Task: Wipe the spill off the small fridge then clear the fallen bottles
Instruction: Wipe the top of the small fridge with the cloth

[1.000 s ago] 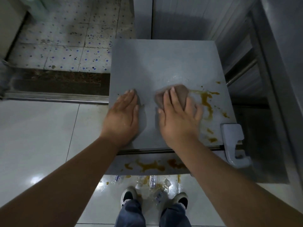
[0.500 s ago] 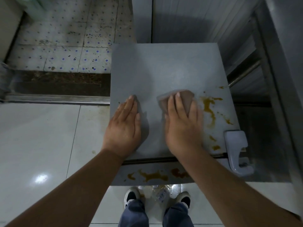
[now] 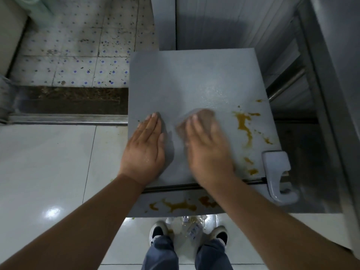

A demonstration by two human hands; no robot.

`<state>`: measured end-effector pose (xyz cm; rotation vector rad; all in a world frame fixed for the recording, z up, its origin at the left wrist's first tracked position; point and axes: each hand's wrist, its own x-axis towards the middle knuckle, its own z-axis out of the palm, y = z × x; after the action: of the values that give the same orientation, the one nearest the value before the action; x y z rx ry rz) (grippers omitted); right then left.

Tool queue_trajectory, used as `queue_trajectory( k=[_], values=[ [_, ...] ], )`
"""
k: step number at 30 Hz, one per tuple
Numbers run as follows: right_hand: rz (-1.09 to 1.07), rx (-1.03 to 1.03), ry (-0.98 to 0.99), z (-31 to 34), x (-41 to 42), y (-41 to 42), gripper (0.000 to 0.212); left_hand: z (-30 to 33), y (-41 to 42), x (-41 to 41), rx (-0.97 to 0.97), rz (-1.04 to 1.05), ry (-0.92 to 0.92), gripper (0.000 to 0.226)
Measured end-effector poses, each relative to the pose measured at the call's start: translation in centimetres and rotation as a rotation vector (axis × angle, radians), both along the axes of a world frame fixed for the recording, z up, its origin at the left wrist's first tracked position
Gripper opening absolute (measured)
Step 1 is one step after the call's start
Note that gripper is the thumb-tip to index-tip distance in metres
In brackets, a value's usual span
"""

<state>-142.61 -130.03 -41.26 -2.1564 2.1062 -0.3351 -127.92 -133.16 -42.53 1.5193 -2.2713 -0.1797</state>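
Feet: two white shoes (image 3: 158, 231) and blue trouser legs (image 3: 160, 254) stand on the glossy white floor tiles (image 3: 48, 172) at the bottom of the head view.
Bottles: clear plastic bottles (image 3: 191, 228) lie on the floor between the shoes, just in front of the fridge; they are partly hidden by its edge, so how many there are cannot be told.
Fridge front: an orange-brown smear (image 3: 177, 205) runs across the top strip of the door, below the dark seam.
Handle: a white door handle (image 3: 278, 176) sits at the near right corner of the small fridge (image 3: 194, 75).
Left hand: the left hand (image 3: 145, 151) lies palm down on the grey fridge top near its left edge, fingers straight and together, holding nothing.
Right hand: the right hand (image 3: 206, 147) presses flat on a brownish cloth (image 3: 202, 117), fingers stretched over it rather than curled; the hand is motion-blurred.
Cloth: it rests on the fridge top beside the left hand, its far end showing beyond the fingertips.
Spill: orange-brown liquid (image 3: 243, 125) streaks the right side of the fridge top, just right of the cloth, with small drops (image 3: 251, 166) trailing down toward the handle.
Left background: a dark threshold and a metal rail (image 3: 64, 119) separate the white tiles from a dirty floor of blue-dotted tiles (image 3: 78, 55).
Far background: grey ribbed panels (image 3: 224, 22) rise behind the fridge, and a metal bar (image 3: 286, 84) runs at its right.
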Motion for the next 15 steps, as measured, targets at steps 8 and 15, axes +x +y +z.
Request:
queue_trajectory(
  k=[8, 15],
  values=[
    [0.088, -0.195, -0.132, 0.1, -1.2, 1.1, 0.036, 0.9, 0.4, -0.3, 0.149, -0.013, -0.078, 0.052],
    [0.041, -0.2, -0.108, 0.9, -5.1, 6.4, 0.027, 2.2, 3.2, -4.2, 0.158, -0.195, -0.028, 0.048]
  ],
)
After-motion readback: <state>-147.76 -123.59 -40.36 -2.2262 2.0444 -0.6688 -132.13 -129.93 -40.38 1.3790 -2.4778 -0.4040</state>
